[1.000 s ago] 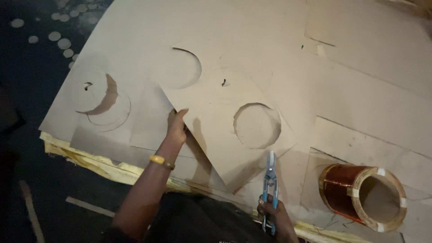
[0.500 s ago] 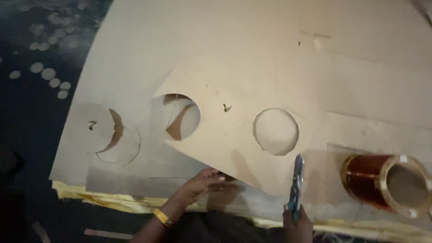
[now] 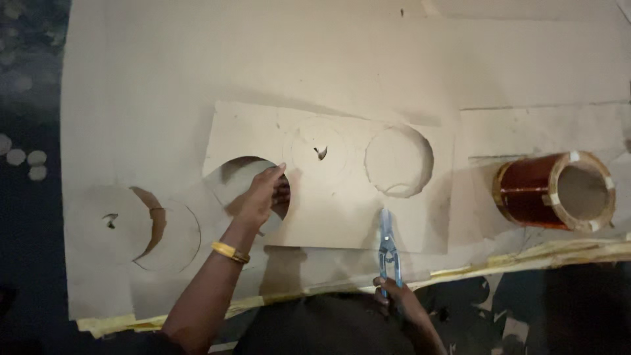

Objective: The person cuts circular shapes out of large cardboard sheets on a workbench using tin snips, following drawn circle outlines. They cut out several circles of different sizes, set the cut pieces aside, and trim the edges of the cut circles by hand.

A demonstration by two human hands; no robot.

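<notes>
Head view only. Your left hand (image 3: 261, 196) lies flat on a rectangular cardboard sheet (image 3: 328, 210), fingers (image 3: 275, 176) stretched out, released, gripping nothing, reaching over the rim of a round cutout (image 3: 231, 172) at the sheet's left end. Gold bangle (image 3: 230, 252) on that wrist. Your right hand (image 3: 394, 294) is low in frame, clenched around the handles of blue-handled scissors (image 3: 388, 248); blades point up, tips touching the sheet's bottom edge, just below the second round hole (image 3: 399, 161). Blades look closed, hard to tell for sure. Between the two holes, a faint drawn circle with a small dark tear (image 3: 321, 152) at its centre. The sheet sits on top of larger cardboard sheets (image 3: 164, 79) that cover the desk; it is roughly centre frame, tilted slightly. Left of it, a cut cardboard disc (image 3: 112, 220) with a small tear lies partly over another circular opening (image 3: 172, 238). Right of the sheet, well apart from both hands, a copper-coloured wire coil (image 3: 555, 190) on a cardboard tube lies on its side, open end facing right. Yellowish tape strip (image 3: 559, 253) runs along the near edge of the cardboard. Dark floor (image 3: 26, 98) at left.
</notes>
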